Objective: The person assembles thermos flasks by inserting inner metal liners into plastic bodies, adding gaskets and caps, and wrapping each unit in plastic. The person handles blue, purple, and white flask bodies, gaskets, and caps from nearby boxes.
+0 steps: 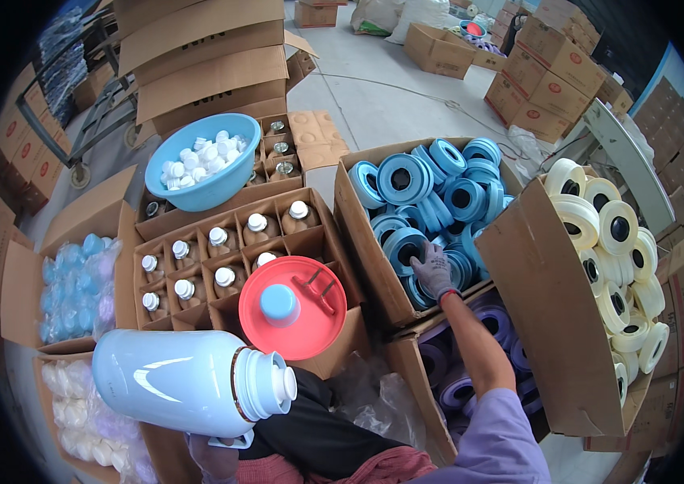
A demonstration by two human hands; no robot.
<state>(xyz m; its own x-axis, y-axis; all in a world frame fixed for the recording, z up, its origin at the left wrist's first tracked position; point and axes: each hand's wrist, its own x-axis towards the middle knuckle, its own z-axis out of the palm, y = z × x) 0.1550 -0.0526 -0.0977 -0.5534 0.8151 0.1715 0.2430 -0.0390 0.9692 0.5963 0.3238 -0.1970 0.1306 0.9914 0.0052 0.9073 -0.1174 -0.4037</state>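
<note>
A pale blue thermos flask with a white stopper lies tilted on its side across my lap, its neck to the right. My left hand, mostly hidden beneath it, is closed at its handle. My right hand, in a grey glove, reaches into a carton of blue plastic rings. Its fingers are closed on the edge of one blue ring. In front of the flask, a round red tray holds a light blue cup and a dark metal tool.
A divided carton holds several white-stoppered bottles. Behind it stands a blue basin of white stoppers. Cartons of purple rings and cream rings stand at right. Blue cups and bagged white parts fill cartons at left.
</note>
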